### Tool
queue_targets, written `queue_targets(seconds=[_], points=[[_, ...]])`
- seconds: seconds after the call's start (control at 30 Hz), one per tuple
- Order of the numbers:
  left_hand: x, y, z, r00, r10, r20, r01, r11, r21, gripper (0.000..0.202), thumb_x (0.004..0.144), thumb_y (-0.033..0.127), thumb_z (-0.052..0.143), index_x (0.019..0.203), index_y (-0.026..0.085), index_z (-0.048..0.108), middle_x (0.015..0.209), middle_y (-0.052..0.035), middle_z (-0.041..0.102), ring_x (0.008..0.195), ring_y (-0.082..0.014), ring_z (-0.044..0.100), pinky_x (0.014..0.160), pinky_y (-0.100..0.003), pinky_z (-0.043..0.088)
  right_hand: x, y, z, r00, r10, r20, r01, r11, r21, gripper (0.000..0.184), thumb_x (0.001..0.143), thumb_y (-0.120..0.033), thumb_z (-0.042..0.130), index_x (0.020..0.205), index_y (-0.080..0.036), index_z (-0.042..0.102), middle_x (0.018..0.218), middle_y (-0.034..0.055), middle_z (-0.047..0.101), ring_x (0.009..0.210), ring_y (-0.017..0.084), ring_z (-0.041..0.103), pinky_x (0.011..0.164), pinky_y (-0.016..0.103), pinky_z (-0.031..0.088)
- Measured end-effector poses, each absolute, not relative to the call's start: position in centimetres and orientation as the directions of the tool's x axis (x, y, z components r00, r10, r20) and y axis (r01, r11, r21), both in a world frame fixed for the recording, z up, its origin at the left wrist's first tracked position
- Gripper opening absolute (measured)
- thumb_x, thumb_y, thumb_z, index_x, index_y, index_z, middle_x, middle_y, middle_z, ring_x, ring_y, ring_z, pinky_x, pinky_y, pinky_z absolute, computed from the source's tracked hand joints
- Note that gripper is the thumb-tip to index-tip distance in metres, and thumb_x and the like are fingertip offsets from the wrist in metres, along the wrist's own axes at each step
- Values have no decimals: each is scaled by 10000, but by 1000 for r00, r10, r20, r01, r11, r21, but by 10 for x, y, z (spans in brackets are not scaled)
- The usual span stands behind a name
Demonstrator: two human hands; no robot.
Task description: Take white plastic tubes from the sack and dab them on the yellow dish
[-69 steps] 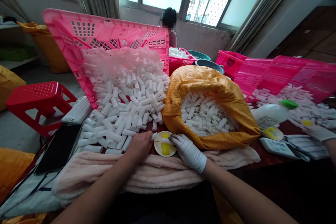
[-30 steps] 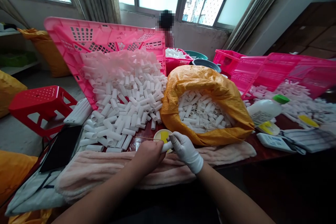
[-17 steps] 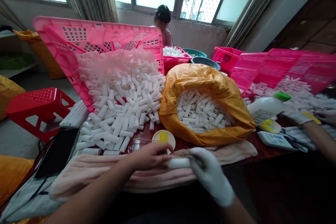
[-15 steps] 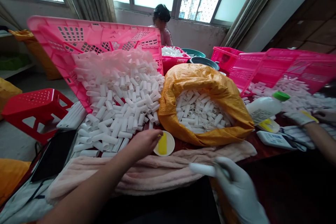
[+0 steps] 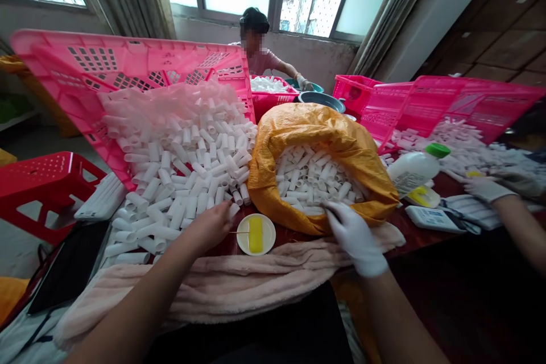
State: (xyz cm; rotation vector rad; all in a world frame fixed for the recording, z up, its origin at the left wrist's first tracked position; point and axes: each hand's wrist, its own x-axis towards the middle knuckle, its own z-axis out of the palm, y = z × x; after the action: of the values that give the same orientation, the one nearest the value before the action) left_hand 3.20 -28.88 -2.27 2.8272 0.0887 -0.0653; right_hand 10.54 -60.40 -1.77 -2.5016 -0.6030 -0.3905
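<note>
The print on the white bottle (image 5: 412, 173) and on the white box (image 5: 430, 219) beside it is too small to read. The fingers of the gloved right hand (image 5: 354, 237) hide what lies beneath them at the orange sack (image 5: 311, 125). A co-worker's gloved hand (image 5: 518, 180) is slightly blurred, and that arm runs off the right edge, while the red stool (image 5: 42, 182) is cut off at the left.
</note>
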Motion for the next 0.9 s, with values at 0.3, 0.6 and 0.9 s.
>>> queue_targets(seconds=[0.3,0.6,0.9], points=[[10,-296,-48,998,31,-49,42,-970,239,131,785,260,434,865,193,515,924,-69,637,859,-202,595,726,-288,421,179,-515,13,915,403,32,404,-913,-64,132,656,-156,624,772,-98,645,843,177,651,823,280,617,711,342,450],[13,-296,-57,999,48,-25,54,-948,314,238,839,402,406,865,204,536,896,-56,649,846,-193,599,694,-270,402,81,-553,-9,885,466,9,56,-86,-995,471,638,-324,685,1037,-204,464,820,4,629,507,99,528,482,234,447],[13,-296,-67,994,107,-29,111,-949,296,284,825,449,425,817,205,571,859,-61,658,831,-203,598,666,-272,387,64,-516,-91,918,392,53,-31,203,-979,258,844,-453,441,916,-213,501,709,1,604,563,139,588,482,249,502]])
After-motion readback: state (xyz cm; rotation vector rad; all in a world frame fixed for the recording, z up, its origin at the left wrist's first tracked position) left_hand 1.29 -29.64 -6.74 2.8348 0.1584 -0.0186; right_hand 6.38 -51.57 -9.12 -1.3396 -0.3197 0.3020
